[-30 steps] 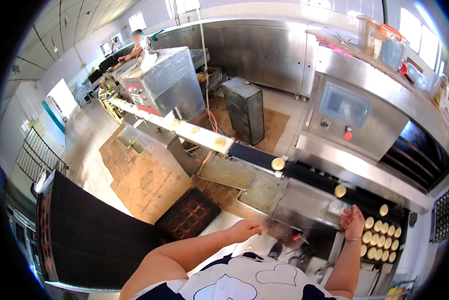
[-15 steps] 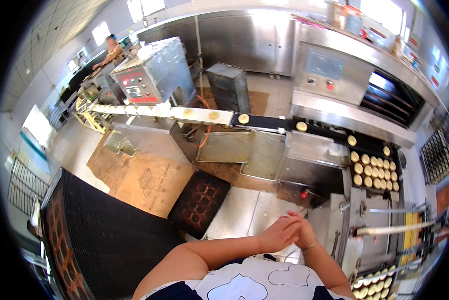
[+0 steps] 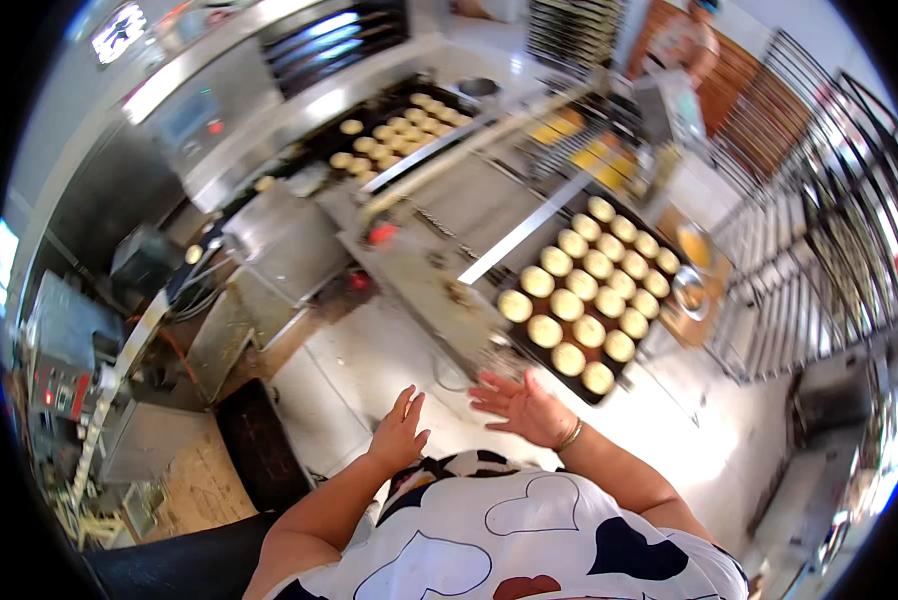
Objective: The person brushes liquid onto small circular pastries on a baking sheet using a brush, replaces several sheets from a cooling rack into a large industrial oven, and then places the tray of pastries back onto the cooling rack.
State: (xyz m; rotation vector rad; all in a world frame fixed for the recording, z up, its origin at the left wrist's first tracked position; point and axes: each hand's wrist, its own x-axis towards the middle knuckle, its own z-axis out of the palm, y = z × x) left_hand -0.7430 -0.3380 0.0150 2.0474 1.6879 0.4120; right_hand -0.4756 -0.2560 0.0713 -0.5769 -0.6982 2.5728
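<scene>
Both my hands are empty and apart, held in front of my patterned shirt. My left hand (image 3: pixel 399 432) has its fingers stretched forward over the pale tiled floor. Further right, my right hand (image 3: pixel 531 410) spreads its fingers, close to the near corner of a dark baking tray (image 3: pixel 567 333) but seemingly not touching it. Rows of pale round dough pieces (image 3: pixel 589 332) fill that tray. It rests at the end of a metal conveyor machine (image 3: pixel 419 270).
Beyond the machine, more dough rounds (image 3: pixel 399 135) lie on another dark tray. Wire racks (image 3: pixel 789 230) stand at the right, bowls (image 3: pixel 691 292) on a small table nearby. An empty dark tray (image 3: pixel 259 445) lies at lower left. Another person (image 3: pixel 679 50) is at the far right.
My view has swung to the right, bringing the filled tray in front of me. My hands, together before, have come apart with fingers spread.
</scene>
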